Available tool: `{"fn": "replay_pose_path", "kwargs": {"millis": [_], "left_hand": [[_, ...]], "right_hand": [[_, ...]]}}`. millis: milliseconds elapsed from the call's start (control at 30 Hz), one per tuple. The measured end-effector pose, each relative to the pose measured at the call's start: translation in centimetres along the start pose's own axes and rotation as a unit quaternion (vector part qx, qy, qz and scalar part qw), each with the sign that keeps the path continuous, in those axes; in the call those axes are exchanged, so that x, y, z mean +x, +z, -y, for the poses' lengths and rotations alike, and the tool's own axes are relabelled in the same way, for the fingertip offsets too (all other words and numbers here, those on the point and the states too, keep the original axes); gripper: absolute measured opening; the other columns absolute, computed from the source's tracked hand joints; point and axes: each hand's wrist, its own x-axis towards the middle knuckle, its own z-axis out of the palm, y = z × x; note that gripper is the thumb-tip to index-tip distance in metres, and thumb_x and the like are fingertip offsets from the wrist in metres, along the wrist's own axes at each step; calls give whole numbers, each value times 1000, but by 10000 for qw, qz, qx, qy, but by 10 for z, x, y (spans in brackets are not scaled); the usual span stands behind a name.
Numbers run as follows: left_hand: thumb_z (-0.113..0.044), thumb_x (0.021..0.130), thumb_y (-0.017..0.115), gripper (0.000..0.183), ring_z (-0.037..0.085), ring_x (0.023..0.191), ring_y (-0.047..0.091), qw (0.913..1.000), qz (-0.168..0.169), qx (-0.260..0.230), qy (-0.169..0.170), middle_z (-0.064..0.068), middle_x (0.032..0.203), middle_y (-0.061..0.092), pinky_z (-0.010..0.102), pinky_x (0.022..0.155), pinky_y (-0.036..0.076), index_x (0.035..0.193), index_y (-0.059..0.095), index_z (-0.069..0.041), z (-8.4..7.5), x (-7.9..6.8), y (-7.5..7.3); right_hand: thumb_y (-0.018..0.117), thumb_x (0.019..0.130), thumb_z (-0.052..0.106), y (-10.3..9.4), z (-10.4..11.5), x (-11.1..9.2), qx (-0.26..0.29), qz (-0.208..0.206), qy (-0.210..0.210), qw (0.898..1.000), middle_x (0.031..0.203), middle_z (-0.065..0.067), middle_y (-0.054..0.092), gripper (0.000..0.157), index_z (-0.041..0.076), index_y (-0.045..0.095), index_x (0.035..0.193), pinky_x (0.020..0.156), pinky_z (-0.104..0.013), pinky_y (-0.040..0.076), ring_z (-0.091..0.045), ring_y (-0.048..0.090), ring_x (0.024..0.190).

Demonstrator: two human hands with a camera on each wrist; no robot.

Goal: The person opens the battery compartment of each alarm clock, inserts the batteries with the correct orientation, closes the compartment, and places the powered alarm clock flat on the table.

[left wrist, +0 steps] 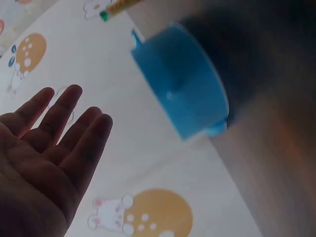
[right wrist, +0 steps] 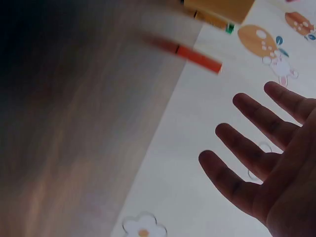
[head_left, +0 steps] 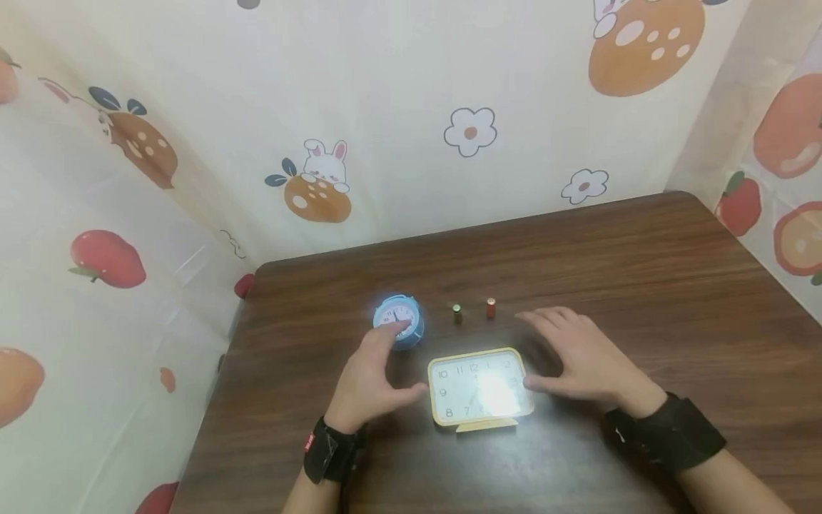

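A yellow-rimmed rectangular clock (head_left: 459, 400) stands on the table between the two hands, glare covering part of its face. My left hand (head_left: 367, 377) is at its left, fingers spread, thumb pointing toward the rim. Its fingertips overlap a small round blue alarm clock (head_left: 394, 314) in the head view; the left wrist view shows the blue clock's side (left wrist: 185, 81) apart from the straight fingers. On the other side my right hand (head_left: 581, 353) has its fingers extended, thumb tip right at the yellow rim. Neither hand grips anything.
Behind the yellow clock stand two small batteries, one dark with a green top (head_left: 457, 313) and one red (head_left: 491, 308). The brown wood-grain table (head_left: 610, 264) meets a patterned curtain (head_left: 411, 171) along its back and sides. Each wrist wears a black strap (head_left: 674, 432).
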Motion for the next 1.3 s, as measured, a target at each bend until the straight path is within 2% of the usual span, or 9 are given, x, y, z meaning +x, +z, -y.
{"fn": "replay_pose_path", "kwargs": {"millis": [233, 400, 533, 733, 1033, 1300], "left_hand": [[-56, 62, 82, 97, 11, 131, 45, 9984, 483, -140, 251, -9, 143, 47, 42, 101, 47, 144, 40, -25, -8, 0, 14], [-65, 60, 78, 103, 13, 133, 44, 9950, 965, 49, 264, -9, 144, 47, 43, 101, 46, 146, 38, -24, -11, 1, 19], [-69, 57, 77, 106, 12, 132, 45, 9920, 1189, 275, 324, -8, 142, 49, 41, 102, 46, 145, 40, -22, -11, 2, 24], [-70, 51, 79, 108, 10, 130, 45, 9883, 1370, 463, 487, -10, 139, 50, 36, 100, 47, 142, 43, -24, -9, 2, 33], [-67, 50, 81, 104, 6, 113, 50, 9862, 1479, 332, 658, -15, 130, 54, 31, 90, 48, 140, 43, -32, -7, 2, 38], [-69, 51, 80, 102, 5, 112, 51, 9856, 1474, 397, 728, -15, 127, 56, 30, 92, 48, 139, 44, -30, -7, 4, 39]], "right_hand": [[72, 60, 76, 9, 16, -3, 314, 385, -85, 9987, 135, -4, 55, 108, 10, 44, 141, 92, -54, 45, -27, 50, 122], [71, 50, 83, 15, 20, -4, 341, 563, -153, 9977, 133, -5, 57, 120, 8, 45, 140, 92, -53, 46, -27, 52, 120], [72, 47, 83, 16, 20, -4, 438, 728, -138, 9963, 133, -6, 57, 123, 8, 44, 141, 92, -56, 45, -30, 52, 120], [74, 48, 81, 18, 18, -6, 429, 823, -140, 9956, 130, -5, 58, 122, 9, 44, 141, 90, -55, 46, -28, 53, 117], [82, 50, 68, 20, 20, -7, 515, 1029, -90, 9933, 126, -3, 59, 114, 9, 44, 140, 91, -51, 47, -23, 54, 114], [85, 50, 61, 20, 19, -5, 528, 992, -152, 9935, 126, -2, 60, 110, 8, 46, 138, 89, -49, 47, -21, 55, 115]]}}
